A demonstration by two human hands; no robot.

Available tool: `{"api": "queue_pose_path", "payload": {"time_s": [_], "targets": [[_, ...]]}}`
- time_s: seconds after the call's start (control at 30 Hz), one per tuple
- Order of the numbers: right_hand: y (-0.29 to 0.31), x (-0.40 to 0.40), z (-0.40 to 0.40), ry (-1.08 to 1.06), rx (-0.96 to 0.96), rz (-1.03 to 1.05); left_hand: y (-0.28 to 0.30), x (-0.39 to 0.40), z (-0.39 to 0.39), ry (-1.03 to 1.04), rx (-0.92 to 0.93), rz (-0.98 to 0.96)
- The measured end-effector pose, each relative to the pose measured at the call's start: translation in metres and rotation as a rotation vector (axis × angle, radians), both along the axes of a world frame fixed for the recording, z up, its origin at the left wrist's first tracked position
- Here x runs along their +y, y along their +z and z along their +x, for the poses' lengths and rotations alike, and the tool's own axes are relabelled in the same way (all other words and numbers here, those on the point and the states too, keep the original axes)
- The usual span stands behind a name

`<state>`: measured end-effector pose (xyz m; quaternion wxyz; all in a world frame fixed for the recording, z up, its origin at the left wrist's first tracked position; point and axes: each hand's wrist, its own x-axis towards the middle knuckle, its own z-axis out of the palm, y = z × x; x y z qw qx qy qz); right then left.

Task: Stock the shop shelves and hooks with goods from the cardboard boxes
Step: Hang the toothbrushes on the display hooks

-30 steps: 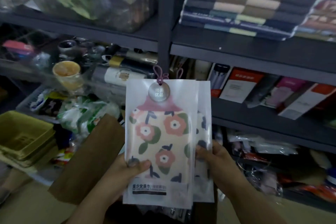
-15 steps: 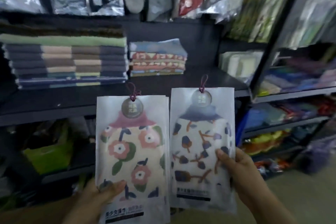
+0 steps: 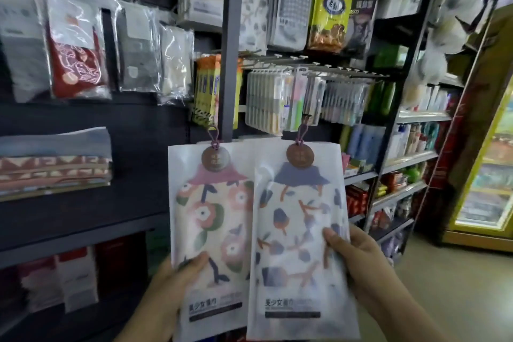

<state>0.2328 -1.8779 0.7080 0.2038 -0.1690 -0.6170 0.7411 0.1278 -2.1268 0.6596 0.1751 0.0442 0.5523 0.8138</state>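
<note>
Two upright towel packets, the pink-flowered packet [image 3: 212, 219] pinched low by the left hand [image 3: 169, 283] and the blue-patterned packet [image 3: 298, 230] by the right hand [image 3: 358, 261], point their cord loops toward the bare hooks [image 3: 313, 65] above, likeliest nearer the right hand.

Both hands are up in front of the chest, forearms coming in from the bottom corners. The left hand [image 3: 169, 283] grips the frosted white packet with the pink flower-print towel [image 3: 211, 233] at its lower left edge, thumb lying across the front. The right hand [image 3: 361, 261] pinches the frosted white packet with the navy leaf-print towel [image 3: 299, 239] at its right edge, thumb on the front, fingers hidden behind.
</note>
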Motion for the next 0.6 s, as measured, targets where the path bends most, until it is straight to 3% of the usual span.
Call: {"api": "queue_pose_path", "payload": {"time_s": [0.47,0.6], "targets": [[0.023,0.116,-0.124,-0.051,0.173,0.058,0.062,0.165,-0.080,-0.064,0.166,0.055],[0.051,0.157,-0.177,-0.017,0.206,0.121,0.091,0.202,-0.126,0.065,0.231,0.057]]}}
